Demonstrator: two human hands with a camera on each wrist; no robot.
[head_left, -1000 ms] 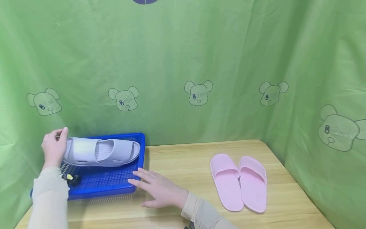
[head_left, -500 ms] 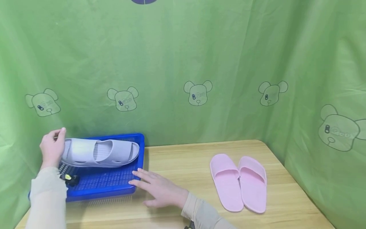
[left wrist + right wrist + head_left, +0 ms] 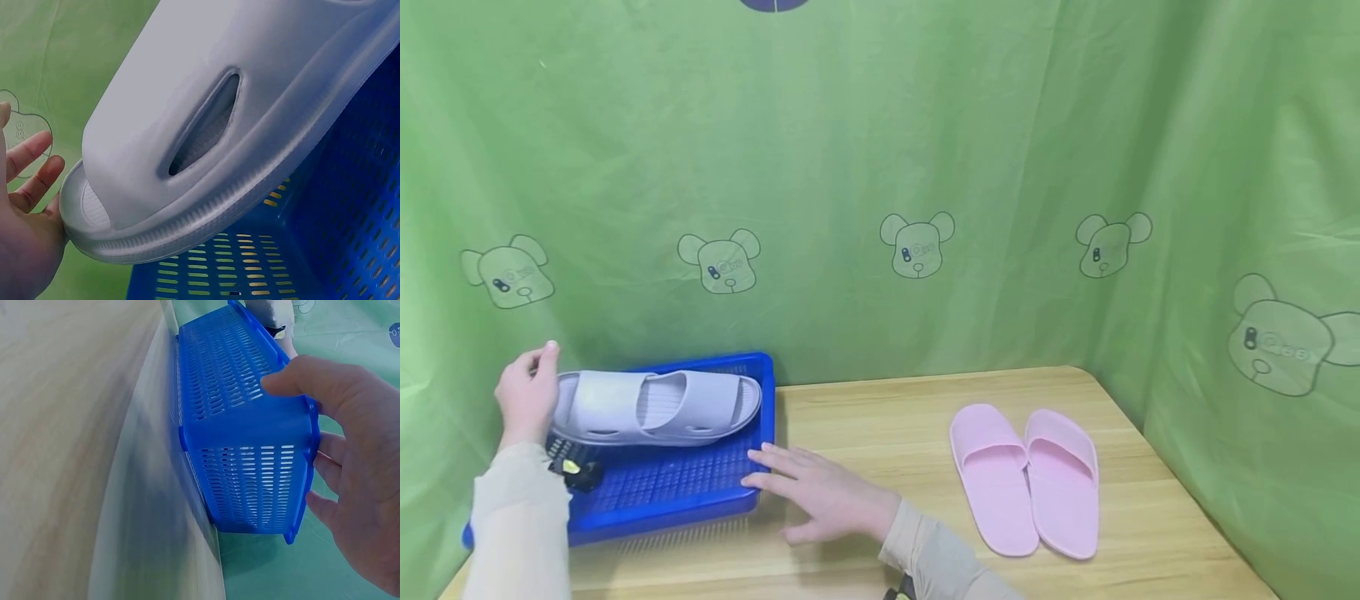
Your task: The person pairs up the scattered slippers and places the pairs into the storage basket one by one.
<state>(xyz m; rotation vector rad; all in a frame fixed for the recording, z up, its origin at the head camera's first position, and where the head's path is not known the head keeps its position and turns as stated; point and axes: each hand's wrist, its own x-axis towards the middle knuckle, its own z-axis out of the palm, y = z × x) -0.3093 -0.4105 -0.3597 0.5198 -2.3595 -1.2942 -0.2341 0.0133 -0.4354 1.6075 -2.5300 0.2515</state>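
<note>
Pale grey slippers [image 3: 606, 407], with a strap at either end, lie lengthwise along the back of a blue mesh basket [image 3: 692, 479]. At their left end is my left hand [image 3: 526, 396]; in the left wrist view its fingers [image 3: 44, 178] are relaxed and apart, and the edge of the hand meets the slipper's toe. My right hand [image 3: 823, 493] is at the basket's front right corner, fingers spread. From the right wrist view, its thumb lies over the corner of the basket [image 3: 250, 428] and the other fingers are beside the rim.
A pair of pink slippers [image 3: 1000, 500] lies side by side on the right of the wooden table [image 3: 865, 417]. Green curtain [image 3: 820, 317] with bear-head prints hangs behind and at both sides. A black wrist device [image 3: 580, 475] sits over the basket's left part.
The basket and grey slippers have shifted slightly left, their left side also toward me. My left hand has moved left and down with them. The right hand has barely moved.
</note>
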